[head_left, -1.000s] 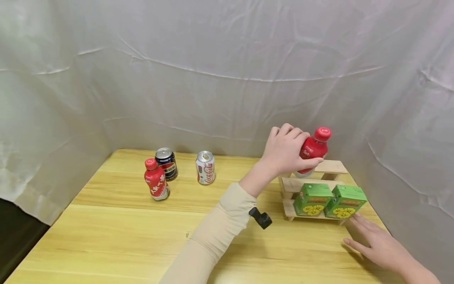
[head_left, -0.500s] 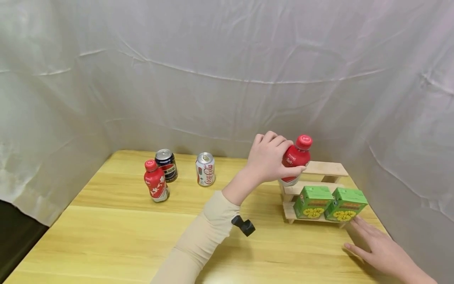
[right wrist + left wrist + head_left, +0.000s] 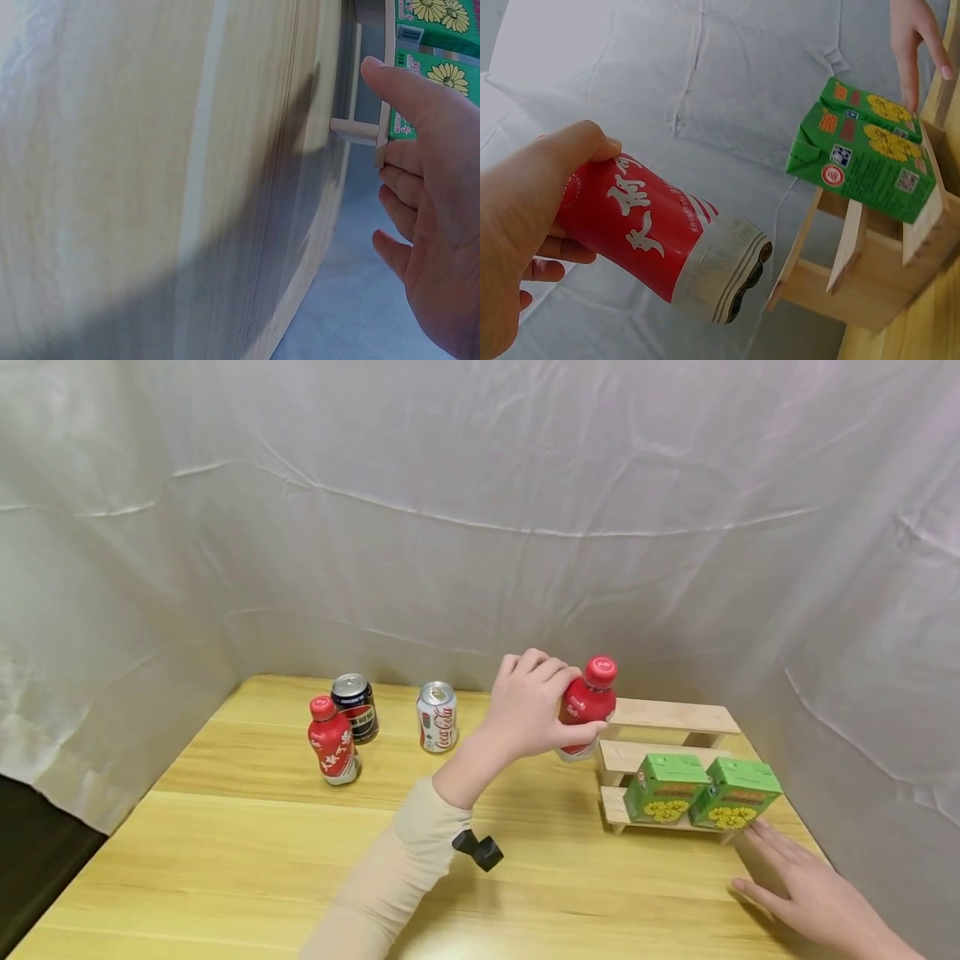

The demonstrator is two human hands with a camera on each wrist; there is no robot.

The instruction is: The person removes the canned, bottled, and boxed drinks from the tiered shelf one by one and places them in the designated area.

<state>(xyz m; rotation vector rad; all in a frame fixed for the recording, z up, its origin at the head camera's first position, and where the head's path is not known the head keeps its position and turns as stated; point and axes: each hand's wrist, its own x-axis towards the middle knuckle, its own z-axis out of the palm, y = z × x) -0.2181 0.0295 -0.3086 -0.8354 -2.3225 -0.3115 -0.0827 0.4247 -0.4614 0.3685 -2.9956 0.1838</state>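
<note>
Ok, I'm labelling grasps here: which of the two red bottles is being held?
The red bottle gripped by the left hand; the other bottle stands on the table, near the dark can.

Grey cloth [image 3: 465,577] (creased) behind and beside yellow wood-grain table [image 3: 210,868]

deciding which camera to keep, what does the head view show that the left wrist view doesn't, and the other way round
Only the head view shows the dark can, the white Coca-Cola can, the standing red bottle and the red cap of the held bottle.

Only the left wrist view shows part of that bottle's underside and clear QR codes on the nearer green carton.

Both show that carton, the other green carton, the wooden stand, the right hand and the left hand gripping the bottle.
</note>
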